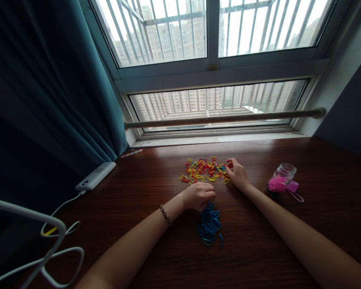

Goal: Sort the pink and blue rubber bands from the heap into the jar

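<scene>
A spread-out pile of red and yellow rubber bands (203, 169), with a few blue ones among them, lies on the dark wooden table. At its right edge my right hand (237, 174) reaches in, fingertips by the bands and slightly apart. My left hand (199, 196) hovers nearer to me with curled fingers pressed together; whatever they hold is hidden. Just below that hand sits a heap of blue rubber bands (209, 225), and one blue band lies loose at its lower right.
On the right stands a clear jar (284, 173) with pink bands inside, a pink tag with a loop (293, 186) beside it. A white power bank (95, 176) and white cable (58, 222) are at left. Behind are a blue curtain (87, 100) and a window rail (225, 119).
</scene>
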{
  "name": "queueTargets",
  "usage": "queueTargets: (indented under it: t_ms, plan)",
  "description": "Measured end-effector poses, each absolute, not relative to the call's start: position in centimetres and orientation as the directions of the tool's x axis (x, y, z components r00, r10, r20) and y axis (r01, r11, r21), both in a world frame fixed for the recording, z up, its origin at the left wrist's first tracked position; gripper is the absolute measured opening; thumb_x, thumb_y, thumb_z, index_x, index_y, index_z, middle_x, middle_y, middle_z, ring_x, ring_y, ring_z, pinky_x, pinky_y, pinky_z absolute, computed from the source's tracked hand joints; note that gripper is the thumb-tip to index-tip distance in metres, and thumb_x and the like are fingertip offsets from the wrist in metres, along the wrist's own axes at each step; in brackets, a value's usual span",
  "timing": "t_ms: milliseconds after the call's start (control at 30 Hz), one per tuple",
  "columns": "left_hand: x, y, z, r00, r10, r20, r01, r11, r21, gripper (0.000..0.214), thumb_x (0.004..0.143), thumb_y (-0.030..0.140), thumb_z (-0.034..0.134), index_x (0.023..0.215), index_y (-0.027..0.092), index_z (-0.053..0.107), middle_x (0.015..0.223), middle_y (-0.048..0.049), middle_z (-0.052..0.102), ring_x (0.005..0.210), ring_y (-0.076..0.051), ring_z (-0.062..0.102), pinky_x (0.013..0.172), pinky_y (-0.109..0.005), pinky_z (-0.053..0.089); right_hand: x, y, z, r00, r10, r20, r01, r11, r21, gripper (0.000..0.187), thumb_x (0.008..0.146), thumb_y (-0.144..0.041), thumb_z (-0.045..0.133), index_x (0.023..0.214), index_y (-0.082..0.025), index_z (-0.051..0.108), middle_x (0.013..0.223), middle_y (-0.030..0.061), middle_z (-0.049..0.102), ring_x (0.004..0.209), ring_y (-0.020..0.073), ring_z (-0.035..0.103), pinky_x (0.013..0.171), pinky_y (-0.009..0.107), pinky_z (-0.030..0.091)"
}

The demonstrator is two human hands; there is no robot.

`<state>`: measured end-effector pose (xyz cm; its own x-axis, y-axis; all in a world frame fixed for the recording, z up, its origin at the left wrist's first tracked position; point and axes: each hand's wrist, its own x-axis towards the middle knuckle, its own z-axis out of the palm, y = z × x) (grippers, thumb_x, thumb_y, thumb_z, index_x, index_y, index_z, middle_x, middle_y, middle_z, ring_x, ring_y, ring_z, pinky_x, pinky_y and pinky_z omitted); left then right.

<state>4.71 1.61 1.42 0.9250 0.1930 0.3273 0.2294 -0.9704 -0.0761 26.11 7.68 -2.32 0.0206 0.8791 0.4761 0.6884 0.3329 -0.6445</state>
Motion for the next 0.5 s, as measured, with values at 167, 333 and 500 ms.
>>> queueTargets:
  t_ms: [167, 333, 500]
  plan:
    - [4.8, 1.6, 1.5, 0.938, 0.209, 0.276, 0.248, -0.962, -0.116, 0.011, 0.075, 0.016, 0.038, 0.066, 0.019, 0.044, 0.066, -0.0032, 0.05, 0.064, -0.015, 0.047, 0.055, -0.027, 0.036, 26.0, 7.6, -2.2, 0.028, 0.852, 0.523, 0.739, 0.335, -0.584, 0.02, 0.074, -0.018, 0.043, 0.093, -0.017, 0.05, 0.08, 0.0069, 0.06, 0.081, 0.021, 0.049, 0.073, 0.033, 0.038]
    - [4.4, 2.1, 1.4, 0.914, 0.251, 0.319, 0.298, -0.949, -0.105, 0.017, 0.077, 0.018, 0.036, 0.07, 0.019, 0.051, 0.07, -0.0036, 0.054, 0.066, -0.015, 0.048, 0.059, -0.028, 0.038, 25.5, 7.6, -2.4, 0.045, 0.862, 0.506, 0.769, 0.293, -0.568, 0.02, 0.075, -0.018, 0.041, 0.094, -0.017, 0.049, 0.083, 0.0091, 0.059, 0.086, 0.0247, 0.045, 0.075, 0.038, 0.036]
    - [2.4, 4.4, 1.4, 0.643, 0.542, 0.541, 0.621, -0.782, 0.044, 0.023, 0.082, 0.016, 0.035, 0.09, 0.018, 0.057, 0.092, -0.007, 0.059, 0.092, -0.018, 0.05, 0.083, -0.034, 0.039, 25.3, 7.5, -2.2, 0.05, 0.826, 0.561, 0.675, 0.387, -0.629, 0.02, 0.077, -0.019, 0.037, 0.095, -0.015, 0.046, 0.086, 0.0116, 0.055, 0.086, 0.0239, 0.045, 0.078, 0.039, 0.037]
